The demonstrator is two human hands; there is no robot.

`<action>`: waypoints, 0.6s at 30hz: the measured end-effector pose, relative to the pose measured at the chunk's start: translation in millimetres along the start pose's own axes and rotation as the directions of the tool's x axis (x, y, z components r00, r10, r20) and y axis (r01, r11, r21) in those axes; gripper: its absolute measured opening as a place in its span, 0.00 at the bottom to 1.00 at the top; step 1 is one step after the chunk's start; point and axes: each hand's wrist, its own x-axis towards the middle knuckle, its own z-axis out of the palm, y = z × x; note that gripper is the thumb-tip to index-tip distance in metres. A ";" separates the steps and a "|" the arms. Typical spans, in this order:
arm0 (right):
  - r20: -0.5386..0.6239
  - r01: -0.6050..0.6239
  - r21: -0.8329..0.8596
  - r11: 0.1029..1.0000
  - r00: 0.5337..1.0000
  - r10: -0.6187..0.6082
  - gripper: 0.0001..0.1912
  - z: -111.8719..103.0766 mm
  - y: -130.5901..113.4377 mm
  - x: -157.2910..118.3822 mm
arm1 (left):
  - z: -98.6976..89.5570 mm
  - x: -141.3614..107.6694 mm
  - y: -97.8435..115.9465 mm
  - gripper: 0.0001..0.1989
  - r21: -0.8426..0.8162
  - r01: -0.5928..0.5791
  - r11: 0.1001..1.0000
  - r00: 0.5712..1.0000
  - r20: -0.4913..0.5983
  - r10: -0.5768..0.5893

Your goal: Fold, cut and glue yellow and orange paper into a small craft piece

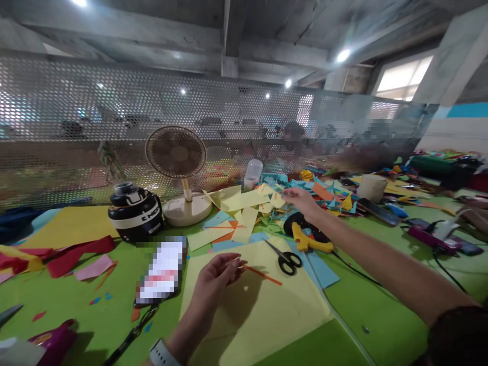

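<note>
My left hand is closed in a pinch above a pale yellow paper sheet. From its fingertips a thin orange paper strip runs off to the right. Farther away, my right hand reaches over the heap of paper scraps, fingers drawn together beside small pale yellow pieces with orange marks; what they grip is too small to make out. Black-handled scissors lie on the sheet, to the right of my left hand. A yellow glue gun rests below my right forearm.
A phone with a black strap lies at left, near a black and white jug and a desk fan. Blue scraps and a clear plastic cup are behind. A purple power strip with cables is at right.
</note>
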 end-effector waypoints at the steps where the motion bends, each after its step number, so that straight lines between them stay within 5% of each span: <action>1: -0.055 -0.018 0.014 1.000 0.998 0.019 0.11 -4.7 0.1 12.0 | -0.2 0.1 -0.7 0.20 0.003 -0.001 1.000 1.000 0.011 0.001; 6: -0.140 -0.069 0.068 0.995 0.987 0.078 0.15 -8.9 6.9 27.4 | -2.1 0.3 -1.6 0.18 0.001 -0.004 1.000 0.999 0.033 0.004; 13: 0.007 -0.016 0.030 0.999 1.000 0.016 0.07 -6.7 19.7 -62.2 | -2.4 0.5 1.1 0.16 0.161 -0.115 0.980 0.992 0.064 0.106; 15: 0.079 0.001 0.007 1.000 0.997 -0.001 0.08 -7.8 17.6 -91.3 | -4.2 3.4 0.0 0.14 0.304 -0.216 0.928 0.974 0.138 0.181; 18: 0.216 0.086 -0.099 0.991 0.974 -0.063 0.09 -3.8 12.4 -125.6 | -6.9 7.9 -1.0 0.10 0.597 -0.384 0.705 0.923 0.278 0.267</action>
